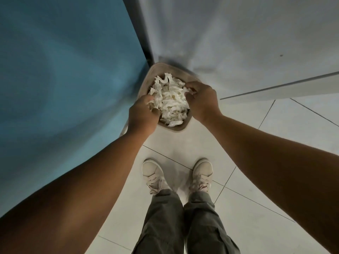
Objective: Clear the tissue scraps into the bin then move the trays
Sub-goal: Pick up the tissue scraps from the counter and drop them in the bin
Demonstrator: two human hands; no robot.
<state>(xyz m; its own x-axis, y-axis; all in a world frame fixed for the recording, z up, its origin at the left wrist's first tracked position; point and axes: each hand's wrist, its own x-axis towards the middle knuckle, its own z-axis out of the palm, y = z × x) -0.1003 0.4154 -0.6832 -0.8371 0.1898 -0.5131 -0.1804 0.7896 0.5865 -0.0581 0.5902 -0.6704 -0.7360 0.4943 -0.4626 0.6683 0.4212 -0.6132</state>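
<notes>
I am finding the scraps (169, 101) heaped in the bin (178, 128), lying between both hands. The left hand (142, 114) is curling its fingers into the heap's side and the right hand (201, 101) is gripping the opposite side, apparently packing it down. A blue panel (64, 79) is crowding the left hand, and a white wall (238, 43) is lying beyond the right.

My arms (88, 184) were bare all the way to my left hand (142, 115) and right hand (202, 101). I wore loose olive-grey cargo trousers (162, 226), creased, with a pocket at the thigh, and cream lace-up sneakers (153, 174) with paler side stripes and rounded toe caps.
</notes>
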